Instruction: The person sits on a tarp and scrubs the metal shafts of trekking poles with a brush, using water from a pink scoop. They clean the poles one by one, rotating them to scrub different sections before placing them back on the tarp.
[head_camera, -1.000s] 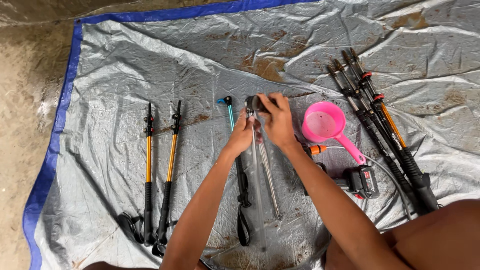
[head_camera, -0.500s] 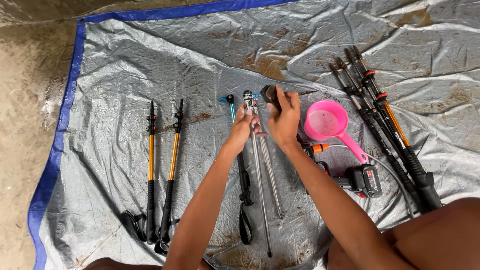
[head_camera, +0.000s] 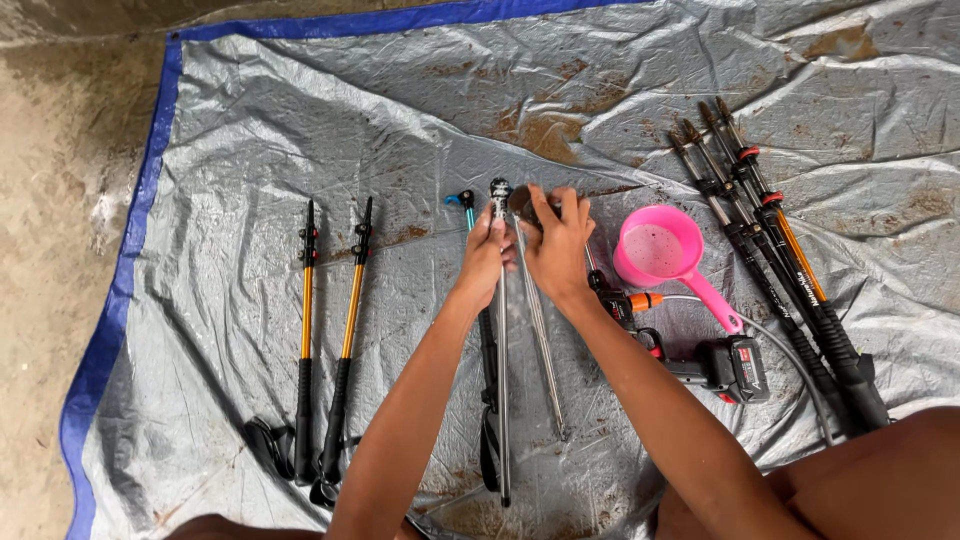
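Both hands meet at the far end of a grey pole section (head_camera: 503, 380) lying near the middle of the tarp (head_camera: 300, 110). The left hand (head_camera: 487, 250) has its fingers curled shut around the top of that pole, just under its dark cap. The right hand (head_camera: 556, 240) is half closed, fingers bent over a small dark round piece (head_camera: 520, 198) at the tip of a 2nd grey section (head_camera: 540, 340), thumb pressed toward the left hand. Right of the hands lies a pink scoop (head_camera: 660, 250), its bowl up and holding only a thin dirty film, handle running toward the person. Both grey sections have their long axes running away from the person, tips pointing to the tarp's far edge; the 2nd one leans slightly right at its near end. A teal-tipped pole (head_camera: 468, 205) lies just left of the hands, and 2 orange poles (head_camera: 330, 330) lie well left, parallel.
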